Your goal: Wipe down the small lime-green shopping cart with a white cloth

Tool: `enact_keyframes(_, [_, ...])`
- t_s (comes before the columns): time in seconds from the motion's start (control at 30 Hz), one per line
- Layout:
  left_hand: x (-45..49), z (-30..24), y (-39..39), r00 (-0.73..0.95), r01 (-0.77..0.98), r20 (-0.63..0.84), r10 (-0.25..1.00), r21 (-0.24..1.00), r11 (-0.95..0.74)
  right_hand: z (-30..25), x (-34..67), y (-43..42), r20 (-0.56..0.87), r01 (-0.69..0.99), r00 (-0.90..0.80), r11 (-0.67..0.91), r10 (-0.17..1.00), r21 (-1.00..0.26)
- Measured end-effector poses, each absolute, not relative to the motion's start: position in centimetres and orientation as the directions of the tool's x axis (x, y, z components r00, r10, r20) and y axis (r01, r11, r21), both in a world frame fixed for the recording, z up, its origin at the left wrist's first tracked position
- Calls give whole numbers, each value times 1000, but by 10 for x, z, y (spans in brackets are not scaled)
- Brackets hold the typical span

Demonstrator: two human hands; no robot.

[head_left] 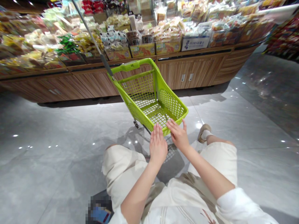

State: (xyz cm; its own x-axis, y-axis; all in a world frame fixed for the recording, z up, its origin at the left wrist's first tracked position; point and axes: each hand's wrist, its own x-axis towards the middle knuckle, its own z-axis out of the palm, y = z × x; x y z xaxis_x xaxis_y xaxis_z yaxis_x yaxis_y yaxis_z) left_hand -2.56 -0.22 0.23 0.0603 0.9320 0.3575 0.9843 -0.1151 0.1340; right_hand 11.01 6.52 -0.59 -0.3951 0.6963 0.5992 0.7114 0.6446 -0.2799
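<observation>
Single head-cam POV, facing fwd + down, hands (158, 147) close, cart (171, 100) mid-dist., display counter (201, 71) in bkgd.

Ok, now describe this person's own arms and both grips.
The right forearm is bare below a white right sleeve ending near the elbow; the left forearm is bare too, with some white left sleeve at the bottom edge. The left grip and right grip are ungloved hands; no watch or bracelet shows.

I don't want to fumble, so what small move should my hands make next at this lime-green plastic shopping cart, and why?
Perhaps curl your right hand around the near rim of the lime-green plastic cart: the hand's fingers appear extended across that rim rather than wrapped around it, though contact is unclear.
</observation>
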Motion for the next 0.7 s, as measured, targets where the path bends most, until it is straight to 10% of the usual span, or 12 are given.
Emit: enact_keyframes(0.7, [-27,3,-3,58,987,354,933,121,-108,-11,126,77,630,771,-325,583,705,-255])
